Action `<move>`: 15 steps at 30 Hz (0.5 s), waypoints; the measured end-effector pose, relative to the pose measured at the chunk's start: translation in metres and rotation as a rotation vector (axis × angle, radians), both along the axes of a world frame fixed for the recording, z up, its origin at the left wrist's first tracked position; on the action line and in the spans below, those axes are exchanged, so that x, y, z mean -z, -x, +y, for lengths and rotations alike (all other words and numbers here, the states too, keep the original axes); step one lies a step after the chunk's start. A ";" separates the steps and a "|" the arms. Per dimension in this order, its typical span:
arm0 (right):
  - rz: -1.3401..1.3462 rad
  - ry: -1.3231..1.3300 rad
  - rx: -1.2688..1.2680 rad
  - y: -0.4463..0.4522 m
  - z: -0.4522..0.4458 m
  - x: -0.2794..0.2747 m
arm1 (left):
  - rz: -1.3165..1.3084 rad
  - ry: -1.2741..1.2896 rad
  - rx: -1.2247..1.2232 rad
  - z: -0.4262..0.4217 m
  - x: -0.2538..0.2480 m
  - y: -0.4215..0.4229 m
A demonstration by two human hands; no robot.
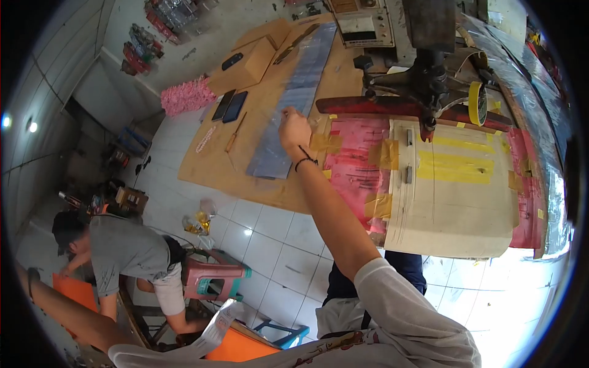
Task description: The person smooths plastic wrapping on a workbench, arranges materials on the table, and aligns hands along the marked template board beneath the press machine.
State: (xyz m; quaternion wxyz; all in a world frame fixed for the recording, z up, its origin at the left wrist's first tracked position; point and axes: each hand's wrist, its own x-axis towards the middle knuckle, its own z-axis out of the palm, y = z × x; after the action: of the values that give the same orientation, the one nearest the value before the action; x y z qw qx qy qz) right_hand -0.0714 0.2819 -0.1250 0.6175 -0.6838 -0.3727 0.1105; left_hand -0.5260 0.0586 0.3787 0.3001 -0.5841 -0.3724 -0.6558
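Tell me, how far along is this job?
Setup looks done: yellow tape lies across the tan sheet beneath the machine. In hand: the right hand is at the bluish plastic; its grip is unclear. Left, probably: working that plastic at the machine, since it lies to one side on the table. How much remains, I can't tell.

Brown table (205, 168) carrying open carton (248, 67) at far side. Black phone (224, 105) and blue phone (235, 107) lying side by side near carton. Thin wooden-handled tool (232, 141) and pale pink loop (205, 140) lying nearer front edge. Long plastic sheet (268, 153) running lengthwise, dark narrow tool (294, 44) resting between carton and sheet's far end.
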 end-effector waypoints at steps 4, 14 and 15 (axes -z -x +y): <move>0.017 -0.132 -0.096 -0.003 -0.024 -0.024 | -0.055 0.126 0.057 -0.034 0.074 0.012; 0.660 -0.443 -0.755 -0.011 0.001 -0.034 | -0.321 0.562 0.374 -0.108 0.322 0.006; 0.858 -0.616 -0.555 -0.008 0.021 -0.021 | -0.349 0.599 0.407 -0.113 0.342 0.003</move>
State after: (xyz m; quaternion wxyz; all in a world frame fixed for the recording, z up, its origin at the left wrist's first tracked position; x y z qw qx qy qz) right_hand -0.0629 0.3028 -0.1040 0.8308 -0.2447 -0.2697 0.4209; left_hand -0.5286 -0.0549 0.0367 -0.0871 -0.5873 -0.4692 -0.6537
